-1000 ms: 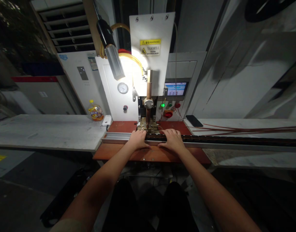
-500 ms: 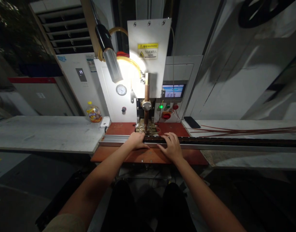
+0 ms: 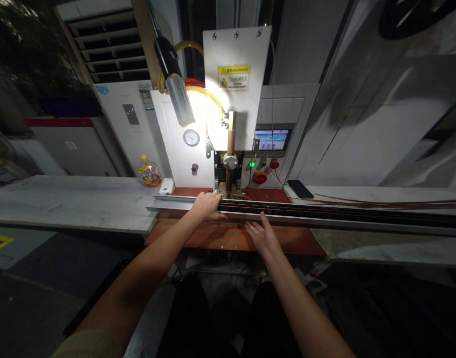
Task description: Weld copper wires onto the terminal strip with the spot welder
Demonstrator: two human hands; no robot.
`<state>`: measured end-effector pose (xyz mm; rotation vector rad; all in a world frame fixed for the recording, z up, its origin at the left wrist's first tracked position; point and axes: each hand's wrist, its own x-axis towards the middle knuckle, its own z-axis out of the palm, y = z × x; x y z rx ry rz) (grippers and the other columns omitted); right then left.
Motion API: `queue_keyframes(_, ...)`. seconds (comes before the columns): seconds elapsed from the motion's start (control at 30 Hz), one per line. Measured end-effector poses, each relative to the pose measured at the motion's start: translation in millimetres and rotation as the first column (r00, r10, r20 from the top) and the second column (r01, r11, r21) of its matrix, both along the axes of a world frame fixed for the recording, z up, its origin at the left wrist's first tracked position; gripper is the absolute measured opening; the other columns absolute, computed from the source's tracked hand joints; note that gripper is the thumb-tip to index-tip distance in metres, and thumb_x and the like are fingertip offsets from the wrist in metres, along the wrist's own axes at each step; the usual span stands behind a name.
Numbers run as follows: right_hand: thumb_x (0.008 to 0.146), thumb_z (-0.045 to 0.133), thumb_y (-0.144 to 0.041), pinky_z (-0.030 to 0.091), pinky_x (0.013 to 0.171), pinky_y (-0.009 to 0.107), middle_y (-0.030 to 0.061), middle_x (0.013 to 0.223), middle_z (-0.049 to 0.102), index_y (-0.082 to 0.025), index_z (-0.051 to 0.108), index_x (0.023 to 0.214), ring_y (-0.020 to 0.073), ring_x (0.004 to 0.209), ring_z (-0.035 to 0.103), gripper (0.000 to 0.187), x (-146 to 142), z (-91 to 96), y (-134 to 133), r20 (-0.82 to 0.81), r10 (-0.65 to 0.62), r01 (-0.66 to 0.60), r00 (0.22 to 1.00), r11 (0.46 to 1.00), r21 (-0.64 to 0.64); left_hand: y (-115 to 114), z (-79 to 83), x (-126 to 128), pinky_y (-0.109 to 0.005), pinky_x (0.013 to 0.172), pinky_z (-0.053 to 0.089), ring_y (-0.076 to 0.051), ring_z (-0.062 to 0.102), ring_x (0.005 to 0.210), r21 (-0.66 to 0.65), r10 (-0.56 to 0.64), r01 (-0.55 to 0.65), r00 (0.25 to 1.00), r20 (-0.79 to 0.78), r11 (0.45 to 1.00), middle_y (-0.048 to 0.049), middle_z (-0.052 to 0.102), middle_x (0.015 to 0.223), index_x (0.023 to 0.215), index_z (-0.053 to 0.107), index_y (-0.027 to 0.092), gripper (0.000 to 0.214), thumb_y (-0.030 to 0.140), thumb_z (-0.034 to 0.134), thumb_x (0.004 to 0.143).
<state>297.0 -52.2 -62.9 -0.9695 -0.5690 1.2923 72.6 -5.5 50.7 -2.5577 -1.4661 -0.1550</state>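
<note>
A long silvery metal channel [image 3: 175, 201] with dark strips [image 3: 310, 211] along it runs across the front of a white machine [image 3: 231, 49]. My left hand [image 3: 208, 206] is closed round the channel, fingers over the top and thumb on the front side. My right hand [image 3: 264, 237] is open just in front of the channel, fingers spread under its front edge and thumb up near its side; whether it touches cannot be made out. Behind my left hand stands the machine's upright copper-coloured rod [image 3: 231, 141], its lower tip hidden behind the channel.
Under the channel is a reddish-brown work plate [image 3: 205, 233]. A black phone [image 3: 300, 189] and thin brown strips [image 3: 362, 201] lie on the right table. To the left are a yellow-capped bottle [image 3: 150, 171] and a white box [image 3: 167, 186]. A lit lamp [image 3: 180, 99] hangs above.
The channel has come up and toward me, off its place by the rod's tip. My right hand has let go of its top and dropped below its front edge. The view has shifted slightly.
</note>
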Motion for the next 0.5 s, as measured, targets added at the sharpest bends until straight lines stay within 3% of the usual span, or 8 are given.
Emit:
queue_keyframes(0.17,0.066,0.084,-0.057,0.062,0.091,0.045,0.0042,0.108,0.072,-0.024,0.057,0.105,0.0225,0.105,0.071,0.057,27,11.0,30,-0.281,-0.315,0.34,0.907,0.939,0.046,-6,-0.5,1,-0.043,0.093,0.046,-0.036,0.065,0.112,0.004,0.017,-0.017,1.0,-0.003,1.0,-0.0164,0.071,0.115,0.109,0.061,0.019,0.067,0.073,0.073,0.07)
queue_keyframes(0.3,0.068,0.084,-0.047,0.062,0.093,0.043,0.0033,0.115,0.073,-0.022,0.061,0.11,0.0209,0.107,0.071,0.053,44,11.5,44,-0.344,-0.511,0.562,0.788,0.825,0.062,-7,-7.6,0,-0.043,0.09,0.047,-0.036,0.066,0.11,0.014,0.035,-0.035,0.999,0.001,0.999,-0.0164,0.07,0.114,0.109,0.061,0.018,0.068,0.072,0.074,0.069)
queue_keyframes(0.4,0.073,0.08,-0.047,0.063,0.092,0.044,0.0037,0.123,0.071,-0.021,0.062,0.115,0.0208,0.111,0.07,0.052,59,7.8,46,-0.373,-0.577,0.631,0.726,0.775,0.029,-5,-12.1,-2,-0.043,0.087,0.049,-0.036,0.068,0.107,0.005,0.02,-0.02,1.0,0.005,1.0,-0.0155,0.071,0.112,0.109,0.062,0.019,0.071,0.075,0.073,0.067)
queue_keyframes(0.5,0.074,0.079,-0.041,0.063,0.091,0.041,0.0035,0.123,0.071,-0.021,0.062,0.116,0.0196,0.111,0.07,0.049,69,6.2,46,-0.433,-0.56,0.62,0.706,0.784,-0.002,-5,-13.8,-2,-0.042,0.085,0.05,-0.035,0.069,0.105,0.0,0.027,-0.027,1.0,0.002,1.0,-0.0149,0.072,0.11,0.107,0.061,0.02,0.071,0.076,0.073,0.066)
